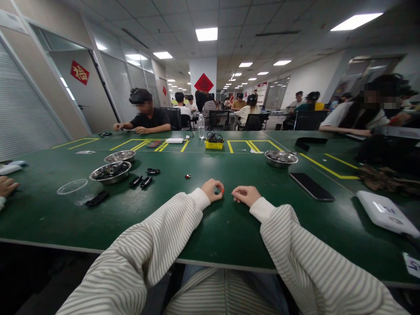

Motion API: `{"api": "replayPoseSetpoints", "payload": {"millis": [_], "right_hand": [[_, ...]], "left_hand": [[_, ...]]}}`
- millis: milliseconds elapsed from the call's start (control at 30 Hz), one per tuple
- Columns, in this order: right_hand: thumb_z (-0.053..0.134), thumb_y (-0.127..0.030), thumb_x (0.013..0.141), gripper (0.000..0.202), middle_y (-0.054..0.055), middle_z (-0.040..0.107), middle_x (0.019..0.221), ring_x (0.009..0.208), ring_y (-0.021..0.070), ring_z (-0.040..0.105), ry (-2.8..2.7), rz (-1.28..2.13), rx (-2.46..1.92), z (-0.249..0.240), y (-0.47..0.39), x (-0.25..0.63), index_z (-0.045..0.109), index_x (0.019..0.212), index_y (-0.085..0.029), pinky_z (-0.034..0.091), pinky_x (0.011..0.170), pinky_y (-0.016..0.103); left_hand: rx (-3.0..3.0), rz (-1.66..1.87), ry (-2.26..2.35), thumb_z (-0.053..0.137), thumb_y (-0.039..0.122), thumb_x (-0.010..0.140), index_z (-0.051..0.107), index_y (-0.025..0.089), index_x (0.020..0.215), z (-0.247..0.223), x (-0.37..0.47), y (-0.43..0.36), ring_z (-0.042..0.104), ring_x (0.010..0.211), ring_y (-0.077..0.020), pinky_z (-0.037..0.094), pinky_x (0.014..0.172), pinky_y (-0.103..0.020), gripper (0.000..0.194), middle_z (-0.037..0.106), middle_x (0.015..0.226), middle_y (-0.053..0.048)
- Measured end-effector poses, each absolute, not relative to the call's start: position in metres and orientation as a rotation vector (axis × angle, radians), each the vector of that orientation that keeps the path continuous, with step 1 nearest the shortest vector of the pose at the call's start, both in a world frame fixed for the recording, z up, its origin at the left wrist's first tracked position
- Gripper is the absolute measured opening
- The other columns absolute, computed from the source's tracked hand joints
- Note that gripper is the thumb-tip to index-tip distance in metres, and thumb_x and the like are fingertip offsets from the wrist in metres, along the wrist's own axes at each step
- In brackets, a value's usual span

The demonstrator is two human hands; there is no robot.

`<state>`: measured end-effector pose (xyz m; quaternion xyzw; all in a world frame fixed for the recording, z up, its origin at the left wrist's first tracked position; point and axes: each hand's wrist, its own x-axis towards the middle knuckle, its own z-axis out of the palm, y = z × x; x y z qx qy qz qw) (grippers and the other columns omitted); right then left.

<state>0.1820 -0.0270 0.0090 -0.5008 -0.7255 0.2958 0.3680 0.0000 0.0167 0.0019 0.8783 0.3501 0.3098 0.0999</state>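
Observation:
My left hand (212,190) is a little above the green table (210,227), thumb and forefinger pinched in a ring. A tiny orange-red piece (222,190) shows at their tips; its kind is too small to tell. To the right, and apart from it, my right hand (246,194) has its fingers drawn together, and whatever may be in them is hidden. A small red, black and white part (187,176) lies beyond my left hand. Farther left are several black plastic pieces (146,182).
Metal bowls (111,179) of dark parts stand left, beside a clear plastic cup (77,194); another bowl (281,162) stands right. A phone (311,187) and a white device (385,212) lie right. A yellow tray (214,145) holds cables. Another person's hand (8,187) rests far left.

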Motion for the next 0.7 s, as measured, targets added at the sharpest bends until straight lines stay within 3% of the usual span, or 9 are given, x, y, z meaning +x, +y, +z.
{"api": "replayPoseSetpoints", "payload": {"millis": [167, 400, 600, 700], "right_hand": [[0.050, -0.032, 0.064, 0.019, 0.001, 0.060, 0.050, 0.041, 0.0104, 0.053, -1.858, 0.690, -1.318, 0.009, -0.025, 0.185, 0.058, 0.063, -0.015, 0.043, 0.045, 0.021], [0.050, -0.029, 0.063, 0.017, 0.001, 0.060, 0.053, 0.045, 0.0100, 0.052, -1.915, 0.695, -1.339, 0.009, -0.024, 0.188, 0.061, 0.065, -0.016, 0.042, 0.048, 0.021], [0.052, -0.026, 0.062, 0.019, 0.001, 0.060, 0.061, 0.049, 0.0085, 0.046, -2.133, 0.552, -1.340, 0.011, -0.025, 0.191, 0.063, 0.073, -0.016, 0.037, 0.049, 0.020], [0.057, -0.032, 0.058, 0.022, 0.002, 0.059, 0.066, 0.049, 0.0079, 0.042, -2.196, 0.463, -1.301, 0.010, -0.025, 0.192, 0.064, 0.073, -0.017, 0.036, 0.048, 0.020]], "left_hand": [[2.639, 0.828, 0.782, 0.053, 0.018, 0.058, 0.055, 0.019, 0.070, -0.005, 0.025, -0.003, 0.050, 0.071, -0.0113, 0.037, 0.074, -0.024, 0.012, 0.059, 0.071, 0.002], [2.715, 0.810, 0.853, 0.056, 0.024, 0.057, 0.057, 0.019, 0.077, 0.001, 0.014, 0.010, 0.048, 0.080, -0.0152, 0.035, 0.078, -0.029, 0.020, 0.058, 0.080, -0.001], [2.650, 0.841, 1.608, 0.051, 0.011, 0.061, 0.054, 0.018, 0.091, 0.002, -0.061, 0.063, 0.033, 0.099, -0.0225, 0.028, 0.085, -0.036, 0.031, 0.049, 0.100, -0.003], [2.492, 0.761, 1.832, 0.050, 0.011, 0.064, 0.053, 0.014, 0.095, -0.002, -0.095, 0.084, 0.036, 0.094, -0.0241, 0.030, 0.081, -0.037, 0.031, 0.048, 0.098, -0.006]]}}
